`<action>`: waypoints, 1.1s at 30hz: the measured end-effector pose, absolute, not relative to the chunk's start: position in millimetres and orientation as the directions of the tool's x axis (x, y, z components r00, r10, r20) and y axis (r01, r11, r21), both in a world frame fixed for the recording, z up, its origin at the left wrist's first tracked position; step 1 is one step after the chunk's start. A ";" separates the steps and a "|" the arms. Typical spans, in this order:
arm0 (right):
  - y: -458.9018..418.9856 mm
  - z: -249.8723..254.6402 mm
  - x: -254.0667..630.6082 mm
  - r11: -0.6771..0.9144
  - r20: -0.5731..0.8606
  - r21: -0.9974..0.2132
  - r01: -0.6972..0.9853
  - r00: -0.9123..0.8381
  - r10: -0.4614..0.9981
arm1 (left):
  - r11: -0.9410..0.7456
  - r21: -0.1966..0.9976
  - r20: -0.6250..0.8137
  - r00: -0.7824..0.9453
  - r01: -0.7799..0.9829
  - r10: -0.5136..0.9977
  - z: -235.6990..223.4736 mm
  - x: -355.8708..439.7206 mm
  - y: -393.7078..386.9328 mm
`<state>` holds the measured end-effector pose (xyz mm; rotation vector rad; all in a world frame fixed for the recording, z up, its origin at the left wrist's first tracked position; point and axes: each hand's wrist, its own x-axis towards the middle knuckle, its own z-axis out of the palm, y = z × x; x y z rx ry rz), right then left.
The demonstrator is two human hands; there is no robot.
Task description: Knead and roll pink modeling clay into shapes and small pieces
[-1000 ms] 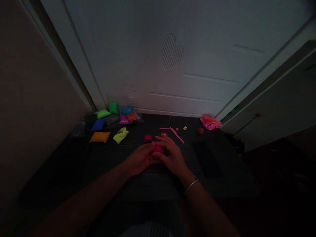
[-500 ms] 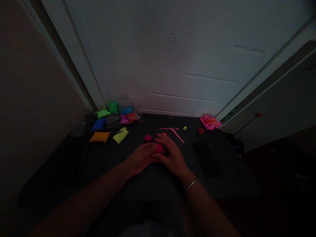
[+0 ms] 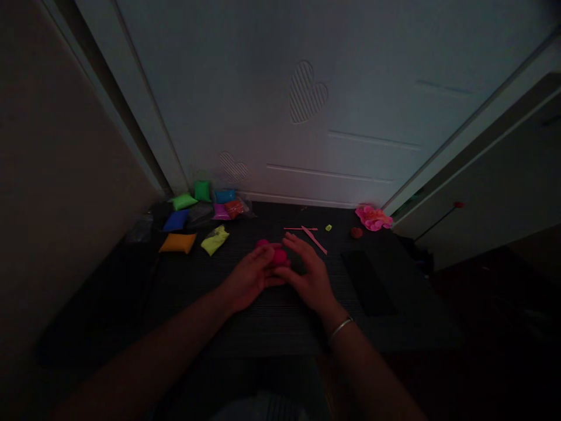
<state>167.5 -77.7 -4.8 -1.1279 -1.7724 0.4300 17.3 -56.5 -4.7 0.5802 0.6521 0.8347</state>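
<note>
A deep pink lump of modelling clay [image 3: 280,256] is pinched between the thumb and fingers of my left hand [image 3: 248,280], just above the dark table. My right hand [image 3: 309,275] curves around its right side, with thumb and fingers spread apart. The right thumb tip comes close to the clay's lower edge; whether it touches, I cannot tell. Beyond my left fingers shows the top of a second pink clay ball [image 3: 262,242], partly covered by the hand. Pink modelling tools [image 3: 314,240] lie past my right fingertips.
To the left are a yellow packet [image 3: 214,240], an orange packet [image 3: 177,242], a blue packet [image 3: 176,220] and several other coloured clay packs. A black flat strip [image 3: 368,283], a brown-red lump [image 3: 356,233] and a pink flower [image 3: 373,217] lie rightward. A white panel [image 3: 272,105] rises behind the table.
My right fingers have opened away from the pink clay. The clay has shifted slightly left and up in my left hand, and my left fingers now cover more of the second ball.
</note>
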 end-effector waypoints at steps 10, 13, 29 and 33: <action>-77.1 -5.1 167.8 0.471 0.533 -0.777 0.418 0.040 0.845 | 0.334 0.868 -0.178 0.397 -0.368 0.900 -0.9 18.0 -57.0; -76.8 -5.7 167.4 0.452 0.505 -0.806 0.383 0.047 0.862 | 0.309 0.885 -0.175 0.367 -0.349 0.914 -1.6 18.4 -56.3; -77.1 -6.4 164.7 0.398 0.431 -0.831 0.388 0.000 0.902 | 0.256 0.926 -0.186 0.256 -0.278 0.949 -3.2 22.4 -55.0; -77.3 -5.4 163.6 0.360 0.393 -0.856 0.370 0.015 0.919 | 0.225 0.924 -0.143 0.268 -0.308 0.953 -4.2 22.5 -55.9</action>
